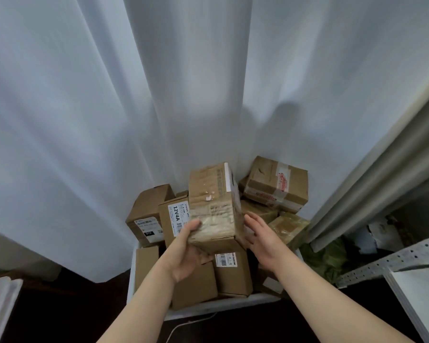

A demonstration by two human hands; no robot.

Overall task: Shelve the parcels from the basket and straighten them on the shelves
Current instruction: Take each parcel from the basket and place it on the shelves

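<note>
The left grip is clamping a taped box above the basket of parcels; the right grip, fingers apart, is lying against the box's right side.

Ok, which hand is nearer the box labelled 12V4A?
Left. The left hand grips the lifted taped box right beside the 12V4A box; the right hand is open at the lifted box's far side.

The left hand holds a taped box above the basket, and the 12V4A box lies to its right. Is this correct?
Not quite: in the head view the 12V4A box lies left of the taped box, which the left hand holds above the basket.
</note>
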